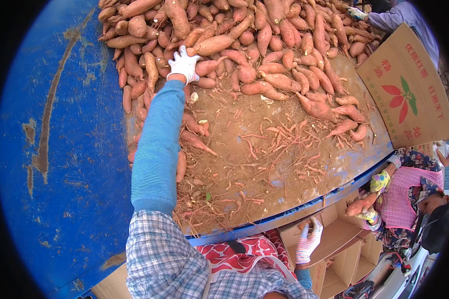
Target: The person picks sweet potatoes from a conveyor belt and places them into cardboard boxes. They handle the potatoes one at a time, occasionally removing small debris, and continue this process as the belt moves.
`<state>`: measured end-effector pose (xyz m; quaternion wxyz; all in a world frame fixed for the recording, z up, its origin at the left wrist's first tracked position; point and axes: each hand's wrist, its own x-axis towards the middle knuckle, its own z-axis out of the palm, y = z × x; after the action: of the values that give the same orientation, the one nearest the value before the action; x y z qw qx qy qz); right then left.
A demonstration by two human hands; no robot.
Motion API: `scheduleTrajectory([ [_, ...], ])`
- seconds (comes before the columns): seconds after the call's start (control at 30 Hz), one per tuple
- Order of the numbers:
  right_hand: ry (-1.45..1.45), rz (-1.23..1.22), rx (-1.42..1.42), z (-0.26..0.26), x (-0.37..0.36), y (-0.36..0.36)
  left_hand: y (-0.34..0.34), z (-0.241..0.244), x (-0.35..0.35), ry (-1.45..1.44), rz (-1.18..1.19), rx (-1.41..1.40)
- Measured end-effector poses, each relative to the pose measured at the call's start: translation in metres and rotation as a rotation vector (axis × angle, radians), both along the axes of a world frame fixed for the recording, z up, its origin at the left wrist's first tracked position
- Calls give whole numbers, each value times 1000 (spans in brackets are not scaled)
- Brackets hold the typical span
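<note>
Against the near-left side of a large sweet potato pile [213, 45] rests my left hand [183, 65], in a white glove, its fingers spread over the roots. A long sweet potato [214, 45] lies just beyond its fingertips, and another [206, 67] is right beside the palm. My right hand [310, 239], in a striped glove with soiled fingertips, is above an open cardboard box [335, 239] beyond the blue edge of the truck bed. A small reddish-brown thing [303, 225] shows at its fingers; whether they grip it cannot be made out.
Thin root scraps [284, 142] litter the dirty blue truck bed [82, 149]. A printed cardboard flap [408, 89] stands at the right. Beside the boxes, a person in a pink apron [396, 198] holds a sweet potato [360, 205]. Another person's gloved hand [356, 14] is at the pile's far right.
</note>
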<state>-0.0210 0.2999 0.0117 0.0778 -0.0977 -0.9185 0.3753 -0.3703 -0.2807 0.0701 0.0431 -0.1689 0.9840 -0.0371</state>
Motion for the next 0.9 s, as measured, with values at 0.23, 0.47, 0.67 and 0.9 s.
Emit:
scheduleTrajectory([
  [0.23,63,125,-118,17,-19,-38,10,4,40,269,-224,53],
  [0.47,-157,283,-770,53,-82,-69,137,38,140,312,-218,1298],
  [0.67,-373,126,-1594,14,-61,-29,322,25,224,-213,-794,1559],
  [0.9,-155,-603,-1685,-69,76,100,518,-47,305,-298,-1055,1154],
])
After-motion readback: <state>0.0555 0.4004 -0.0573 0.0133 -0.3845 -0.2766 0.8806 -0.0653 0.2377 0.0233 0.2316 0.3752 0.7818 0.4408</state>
